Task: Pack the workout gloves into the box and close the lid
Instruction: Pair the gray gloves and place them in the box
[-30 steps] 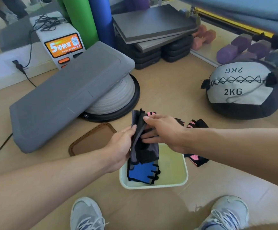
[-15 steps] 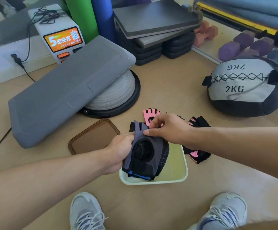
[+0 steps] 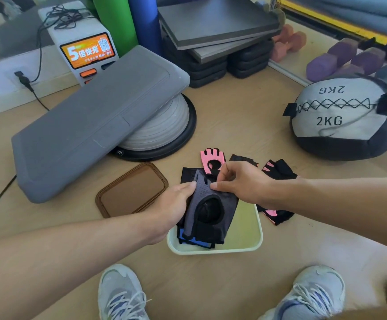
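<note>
Settling over the pale green box (image 3: 258,229), the grey mesh glove (image 3: 207,205) is now lying nearly flat across the blue glove (image 3: 189,239) already packed there, where a second ago it was hanging upright from both hands. The left hand (image 3: 173,206) is gripping the glove's near-left edge, thumb on top, while the right hand (image 3: 241,182) is pinching its finger end between thumb and fingertips (neither grip is releasing yet). This is placing a second glove inside, so packing is progressing. The pink glove (image 3: 212,159) and the black-and-pink gloves (image 3: 278,170) are waiting on the floor just beyond the box, and the brown lid (image 3: 132,189) is lying off, left of it.
</note>
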`<state>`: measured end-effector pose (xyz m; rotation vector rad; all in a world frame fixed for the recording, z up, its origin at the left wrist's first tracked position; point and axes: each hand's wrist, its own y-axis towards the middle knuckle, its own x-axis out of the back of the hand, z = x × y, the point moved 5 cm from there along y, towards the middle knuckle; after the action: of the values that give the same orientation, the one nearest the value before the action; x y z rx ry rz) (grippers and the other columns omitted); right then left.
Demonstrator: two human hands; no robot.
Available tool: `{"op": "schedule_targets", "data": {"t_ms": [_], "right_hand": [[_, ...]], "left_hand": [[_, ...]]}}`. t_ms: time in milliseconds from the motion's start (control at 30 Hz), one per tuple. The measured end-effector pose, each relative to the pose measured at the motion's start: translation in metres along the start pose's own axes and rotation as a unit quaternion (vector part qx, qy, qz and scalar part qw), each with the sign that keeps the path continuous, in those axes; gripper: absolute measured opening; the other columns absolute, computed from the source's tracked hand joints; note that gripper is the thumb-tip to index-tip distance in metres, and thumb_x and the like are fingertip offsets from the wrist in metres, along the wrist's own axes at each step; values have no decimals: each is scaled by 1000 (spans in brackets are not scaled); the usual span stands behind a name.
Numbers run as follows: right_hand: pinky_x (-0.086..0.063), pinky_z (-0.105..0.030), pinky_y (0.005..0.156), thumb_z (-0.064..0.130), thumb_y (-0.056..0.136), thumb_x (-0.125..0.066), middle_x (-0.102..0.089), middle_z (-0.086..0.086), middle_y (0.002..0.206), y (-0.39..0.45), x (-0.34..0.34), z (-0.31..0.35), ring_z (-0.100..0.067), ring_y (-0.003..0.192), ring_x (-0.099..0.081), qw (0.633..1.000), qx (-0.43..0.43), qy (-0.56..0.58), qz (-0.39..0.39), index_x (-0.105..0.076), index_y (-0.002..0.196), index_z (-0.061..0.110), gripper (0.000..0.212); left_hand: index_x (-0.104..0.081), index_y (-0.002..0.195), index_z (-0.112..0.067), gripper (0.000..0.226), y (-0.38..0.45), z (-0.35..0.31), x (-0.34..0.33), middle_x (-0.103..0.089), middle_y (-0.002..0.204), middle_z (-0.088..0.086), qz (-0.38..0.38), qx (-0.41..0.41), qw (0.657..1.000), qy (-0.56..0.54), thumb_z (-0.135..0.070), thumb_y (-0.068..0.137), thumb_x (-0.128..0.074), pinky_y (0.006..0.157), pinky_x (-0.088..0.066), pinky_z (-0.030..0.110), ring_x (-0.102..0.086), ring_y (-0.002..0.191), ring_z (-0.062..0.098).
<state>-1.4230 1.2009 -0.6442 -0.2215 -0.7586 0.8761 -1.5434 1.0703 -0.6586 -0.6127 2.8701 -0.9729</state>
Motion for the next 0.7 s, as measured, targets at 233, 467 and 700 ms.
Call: {"op": "schedule_targets", "data": {"t_ms": [233, 467, 700], "right_hand": [[-52, -31, 69, 39, 88, -75, -70, -7, 99, 2, 0, -6, -13, 78, -60, 999, -5, 26, -27, -67, 90, 15, 26], [-46, -26, 65, 41, 94, -68, -64, -2, 95, 4, -3, -16, -13, 80, -56, 998, -35, 37, -49, -62, 92, 17, 25], [-47, -28, 88, 35, 97, -56, -64, 3, 126, 12, -24, -22, -7, 101, -59, 986, -115, 84, 85, -64, 116, 26, 23]], "left_hand": [[-70, 120, -16, 31, 3, 5, -3, -79, 109, 6, 86, -17, 996, -5, -17, 90, -75, 90, -60, 35, -75, 102, 21], [-68, 123, -17, 31, 7, 11, -3, -79, 111, 6, 92, -18, 996, -9, -12, 93, -72, 97, -57, 46, -74, 105, 24], [-71, 121, -19, 24, 4, 10, -4, -79, 109, 2, 131, -33, 990, 50, -17, 97, -66, 93, -59, 36, -75, 103, 18]]}}
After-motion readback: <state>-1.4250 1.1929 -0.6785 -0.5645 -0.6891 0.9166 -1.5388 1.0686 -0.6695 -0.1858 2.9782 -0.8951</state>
